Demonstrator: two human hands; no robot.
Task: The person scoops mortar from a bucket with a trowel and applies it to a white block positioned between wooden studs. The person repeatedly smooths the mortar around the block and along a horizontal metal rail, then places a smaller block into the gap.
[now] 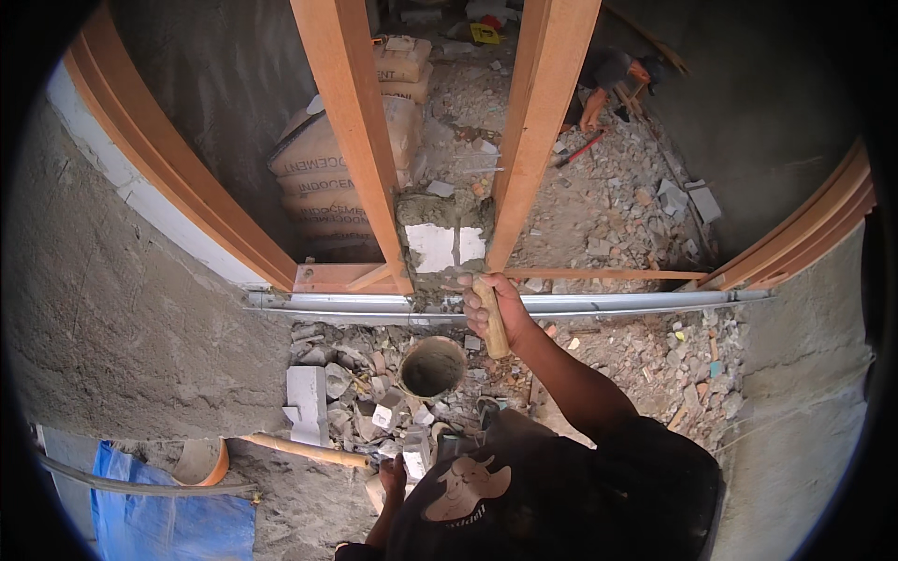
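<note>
My right hand [493,307] is closed round the thick wooden handle [492,327] of a tool; its working end is hidden, so I cannot tell its kind. Just beyond the fist, white blocks [440,247] with wet grey mortar [432,208] on and around them fill the gap between two upright wooden posts [356,122]. Mortar also hangs over the silvery metal rail [346,306] below. Low beside my body is my left hand [393,475], close to a pale block [416,453]; its fingers are too small and dark to read.
A bucket of mortar [432,366] stands on rubble before the rail. Stacked cement bags [327,178] lie behind the left post. At the far right, another person [599,98] bends over the rubble. A bamboo pole [309,451] and blue tarp [173,510] are at lower left.
</note>
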